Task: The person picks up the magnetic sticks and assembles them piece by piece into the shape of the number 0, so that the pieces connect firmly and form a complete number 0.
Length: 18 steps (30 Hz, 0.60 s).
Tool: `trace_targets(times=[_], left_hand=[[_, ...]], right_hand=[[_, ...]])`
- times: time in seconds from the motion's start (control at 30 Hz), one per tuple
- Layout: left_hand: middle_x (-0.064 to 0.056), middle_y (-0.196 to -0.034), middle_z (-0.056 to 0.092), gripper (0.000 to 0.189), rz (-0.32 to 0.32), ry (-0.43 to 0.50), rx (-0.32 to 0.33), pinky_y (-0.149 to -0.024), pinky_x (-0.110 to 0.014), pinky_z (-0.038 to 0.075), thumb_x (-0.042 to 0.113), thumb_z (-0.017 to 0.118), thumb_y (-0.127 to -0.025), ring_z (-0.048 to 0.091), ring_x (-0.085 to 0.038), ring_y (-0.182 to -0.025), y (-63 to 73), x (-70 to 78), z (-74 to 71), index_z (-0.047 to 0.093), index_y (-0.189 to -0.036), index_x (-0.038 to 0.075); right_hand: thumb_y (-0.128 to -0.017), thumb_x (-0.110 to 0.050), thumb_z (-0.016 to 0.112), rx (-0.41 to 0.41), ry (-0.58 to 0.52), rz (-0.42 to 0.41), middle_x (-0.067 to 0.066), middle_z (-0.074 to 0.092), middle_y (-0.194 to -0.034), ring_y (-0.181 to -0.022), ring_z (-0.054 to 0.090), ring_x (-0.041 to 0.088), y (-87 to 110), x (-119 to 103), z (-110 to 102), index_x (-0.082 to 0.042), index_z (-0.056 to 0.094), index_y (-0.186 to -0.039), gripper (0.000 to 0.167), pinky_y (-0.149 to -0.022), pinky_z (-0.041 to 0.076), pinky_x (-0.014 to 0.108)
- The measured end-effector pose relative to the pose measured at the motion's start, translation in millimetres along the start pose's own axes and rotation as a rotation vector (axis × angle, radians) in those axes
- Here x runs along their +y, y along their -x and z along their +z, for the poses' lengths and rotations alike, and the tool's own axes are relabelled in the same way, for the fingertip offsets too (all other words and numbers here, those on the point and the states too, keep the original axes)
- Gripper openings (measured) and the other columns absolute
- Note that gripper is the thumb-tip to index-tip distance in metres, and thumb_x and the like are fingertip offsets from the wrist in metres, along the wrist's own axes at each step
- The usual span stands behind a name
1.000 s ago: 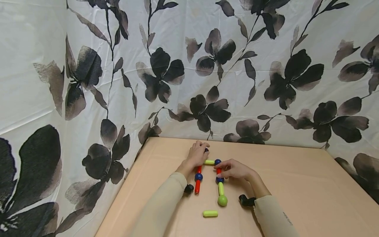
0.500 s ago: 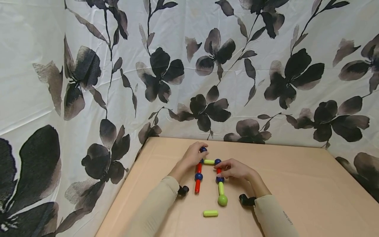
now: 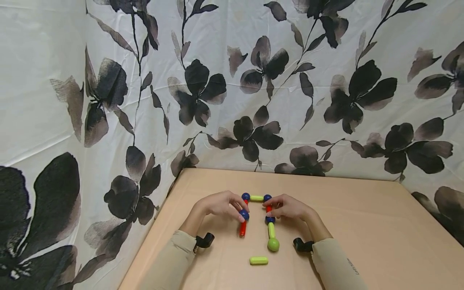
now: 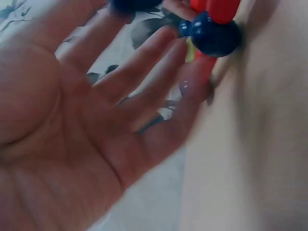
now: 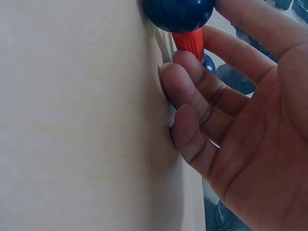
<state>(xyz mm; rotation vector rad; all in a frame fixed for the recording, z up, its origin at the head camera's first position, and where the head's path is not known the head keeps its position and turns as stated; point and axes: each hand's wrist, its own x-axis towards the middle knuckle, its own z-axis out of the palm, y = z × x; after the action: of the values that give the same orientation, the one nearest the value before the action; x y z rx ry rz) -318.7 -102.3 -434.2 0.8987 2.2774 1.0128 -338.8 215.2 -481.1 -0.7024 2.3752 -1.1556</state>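
Note:
Balls and rods of a building toy form an open frame on the table. My left hand (image 3: 222,204) pinches a loose blue ball (image 4: 134,5) at the frame's left side. Below it, in the left wrist view, a blue ball (image 4: 216,36) joins two red rods (image 4: 224,9). A yellow-green rod (image 3: 257,198) spans the far side between two blue balls. On the right side, my right hand (image 3: 288,206) holds a red rod (image 5: 190,44), its thumb at a blue ball (image 5: 179,13). A yellow-green rod (image 3: 271,230) and a green ball (image 3: 273,244) continue towards me.
A loose yellow-green rod (image 3: 259,261) lies near the front of the tan table (image 3: 362,225). Behind and to the left hangs a white cloth (image 3: 217,133) with dark flowers. Each wrist wears a black camera.
My left hand has come from beyond the frame's far left corner towards me, bringing the loose blue ball down beside the left red rods. The right hand has stayed put.

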Motion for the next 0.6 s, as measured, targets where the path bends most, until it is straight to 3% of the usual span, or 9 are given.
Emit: trace_targets(times=[0.1,0.2,0.4,0.53,0.6], left_hand=[[-0.002,-0.137,0.063,0.025,0.002,0.034,-0.151,-0.086,-0.034,0.059,0.025,0.087,-0.086,0.063,-0.026,-0.119,7.0,4.0,2.4,0.082,-0.111,0.023],[-0.008,-0.149,0.053,0.024,-0.005,-0.029,-0.234,-0.082,-0.032,0.059,0.025,0.087,-0.086,0.06,-0.028,-0.121,9.1,12.4,5.4,0.082,-0.11,0.027],[-0.004,-0.15,0.055,0.023,-0.062,-0.106,-0.298,-0.077,-0.033,0.062,0.021,0.088,-0.085,0.06,-0.016,-0.119,4.5,27.7,16.9,0.082,-0.108,0.026],[0.004,-0.138,0.063,0.025,-0.023,-0.183,-0.304,-0.088,-0.028,0.056,0.022,0.089,-0.084,0.055,-0.006,-0.118,0.9,28.8,21.1,0.083,-0.108,0.025],[0.009,-0.129,0.066,0.026,-0.001,-0.206,-0.305,-0.09,-0.027,0.052,0.02,0.089,-0.083,0.057,-0.008,-0.115,-0.7,27.8,21.7,0.083,-0.108,0.024]], right_hand=[[-0.096,-0.026,0.076,0.005,-0.001,0.007,0.006,0.065,-0.103,-0.082,0.058,0.021,0.2,-0.1,0.4,-0.009,0.071,-0.132,0.04,-0.07,0.052,0.029],[-0.095,-0.026,0.076,0.01,-0.002,0.01,0.007,0.067,-0.107,-0.086,0.058,0.023,-0.5,-0.4,0.9,-0.01,0.072,-0.131,0.04,-0.072,0.053,0.03],[-0.096,-0.026,0.076,0.016,0.004,0.012,0.004,0.068,-0.111,-0.09,0.058,0.024,-0.6,-1.3,1.5,-0.011,0.072,-0.13,0.038,-0.074,0.054,0.031],[-0.096,-0.027,0.076,0.015,0.001,0.011,0.004,0.067,-0.11,-0.09,0.058,0.024,-0.7,-1.0,1.7,-0.011,0.072,-0.13,0.038,-0.074,0.054,0.031],[-0.096,-0.026,0.076,0.013,0.0,0.009,0.005,0.067,-0.11,-0.089,0.058,0.023,-0.8,-0.8,1.6,-0.011,0.072,-0.13,0.038,-0.074,0.054,0.031]])
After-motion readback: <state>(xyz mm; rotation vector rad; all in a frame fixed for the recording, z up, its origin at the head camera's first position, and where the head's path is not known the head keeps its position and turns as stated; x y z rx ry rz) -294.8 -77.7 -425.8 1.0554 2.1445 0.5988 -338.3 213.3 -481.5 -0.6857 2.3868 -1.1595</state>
